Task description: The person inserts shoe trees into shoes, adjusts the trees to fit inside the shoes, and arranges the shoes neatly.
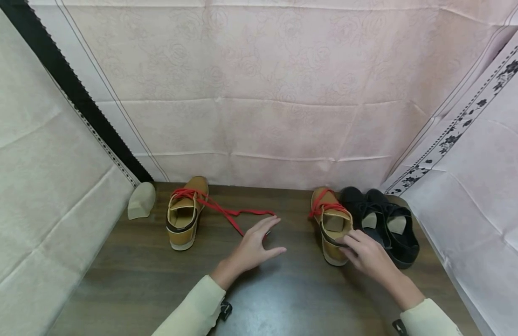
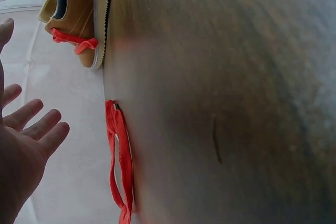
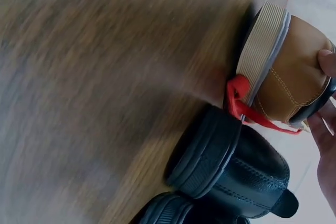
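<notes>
My right hand (image 1: 365, 252) pinches the heel collar of a tan shoe (image 1: 332, 254) with red laces on the right. In the right wrist view, the thumb lies outside the heel of this tan shoe (image 3: 296, 66) and the fingers are at its collar. Whether its sole touches the floor I cannot tell. My left hand (image 1: 252, 247) is held out with fingers spread, holding nothing. Beside and beyond it, a long red lace (image 1: 229, 212) trails over the floor from the other tan shoe (image 1: 181, 238). The lace (image 2: 123, 156) also shows in the left wrist view, apart from the fingers.
A pair of black shoes (image 1: 405, 252) stands close against the right tan shoe. At the far left lies a cream rounded piece (image 1: 142, 200). Patterned pale sheets (image 1: 284, 116) rise behind and on both sides of the brown wood-look floor (image 1: 275, 298).
</notes>
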### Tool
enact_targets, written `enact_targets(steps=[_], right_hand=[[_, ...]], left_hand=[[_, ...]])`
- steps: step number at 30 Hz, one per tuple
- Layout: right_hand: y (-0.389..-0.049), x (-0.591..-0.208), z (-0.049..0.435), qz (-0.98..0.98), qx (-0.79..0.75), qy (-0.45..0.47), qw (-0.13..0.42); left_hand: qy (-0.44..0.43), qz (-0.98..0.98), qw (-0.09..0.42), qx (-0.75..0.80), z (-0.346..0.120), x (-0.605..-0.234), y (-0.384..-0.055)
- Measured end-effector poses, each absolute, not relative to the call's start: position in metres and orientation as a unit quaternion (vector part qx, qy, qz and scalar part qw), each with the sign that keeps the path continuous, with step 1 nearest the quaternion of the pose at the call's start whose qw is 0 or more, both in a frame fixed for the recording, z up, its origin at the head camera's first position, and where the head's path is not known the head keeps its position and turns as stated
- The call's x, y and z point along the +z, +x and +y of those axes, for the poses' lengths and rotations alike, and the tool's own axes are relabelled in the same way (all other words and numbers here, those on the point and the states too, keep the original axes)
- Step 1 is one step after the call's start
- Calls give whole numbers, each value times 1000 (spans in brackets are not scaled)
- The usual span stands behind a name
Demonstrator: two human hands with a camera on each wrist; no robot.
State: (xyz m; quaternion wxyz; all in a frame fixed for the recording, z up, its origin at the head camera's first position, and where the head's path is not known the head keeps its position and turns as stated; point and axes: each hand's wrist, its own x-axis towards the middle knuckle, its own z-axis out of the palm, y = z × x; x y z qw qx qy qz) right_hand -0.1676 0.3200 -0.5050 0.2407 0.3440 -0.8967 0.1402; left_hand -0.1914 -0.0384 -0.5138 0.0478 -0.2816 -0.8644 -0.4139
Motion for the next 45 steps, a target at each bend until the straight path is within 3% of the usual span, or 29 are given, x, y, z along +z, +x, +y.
enact_targets(steps=[20,30,45], right_hand=[[-160,-503,316,-916,152,299,221],[-154,-499,291,-916,202,255,235],[-157,-493,245,-912,263,236,207]], left_hand=[[-269,-869,71,-409,-62,-507,-192],[-264,-873,104,-397,-79,-495,-187],[-242,-886,136,-370,-109,-478,-181]])
